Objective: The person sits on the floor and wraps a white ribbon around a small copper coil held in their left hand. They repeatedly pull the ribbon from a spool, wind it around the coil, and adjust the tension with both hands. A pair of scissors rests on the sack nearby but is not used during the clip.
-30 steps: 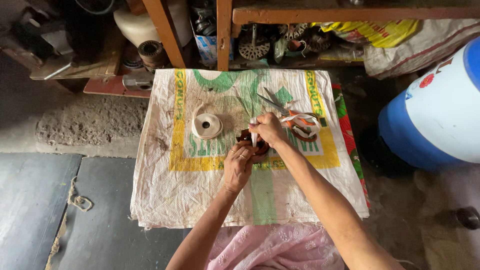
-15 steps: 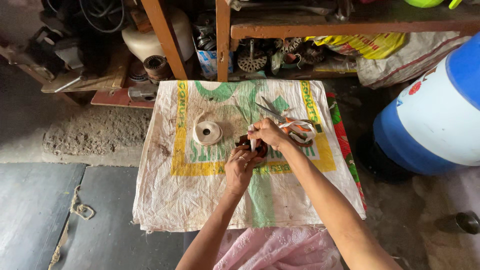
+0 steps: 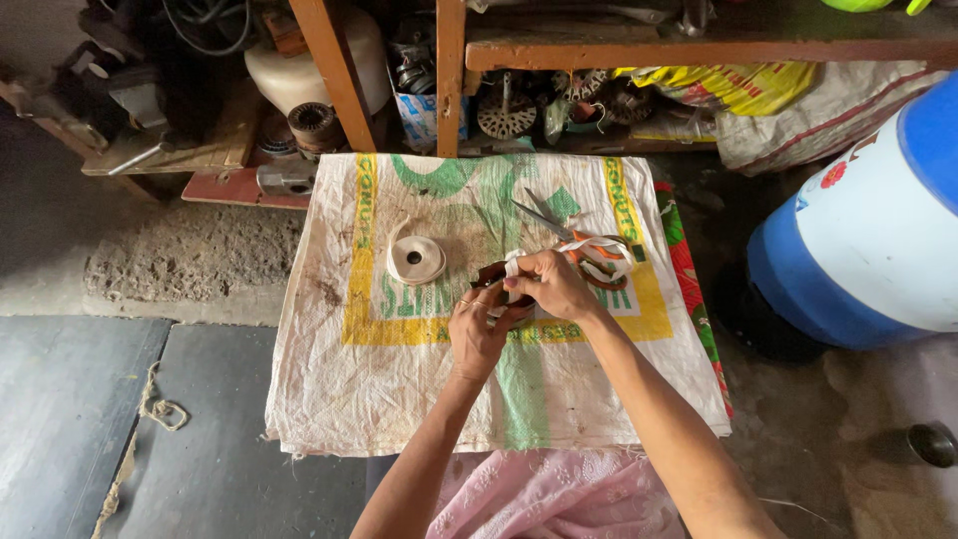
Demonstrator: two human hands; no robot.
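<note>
My left hand (image 3: 479, 334) and my right hand (image 3: 552, 284) meet over a woven sack (image 3: 399, 399) spread on the floor. Together they grip a small dark coil (image 3: 492, 274) with white tape wound onto it; the right hand's fingers pinch the tape at the top. A roll of white tape (image 3: 416, 259) lies flat to the left of the hands. Just right of them lies a second coil with orange and white windings (image 3: 603, 258). Scissors (image 3: 541, 217) rest on the sack beyond the hands.
A blue and white plastic drum (image 3: 878, 240) stands at the right. Wooden shelf posts (image 3: 329, 70) and shelves with motor parts and a white jug (image 3: 299, 75) line the far edge. A bit of cord (image 3: 160, 409) lies on the grey floor at left. Pink cloth (image 3: 529, 494) covers my lap.
The view has shifted slightly; the hands stay together on the small coil, with the right hand's fingers working the tape over its top.
</note>
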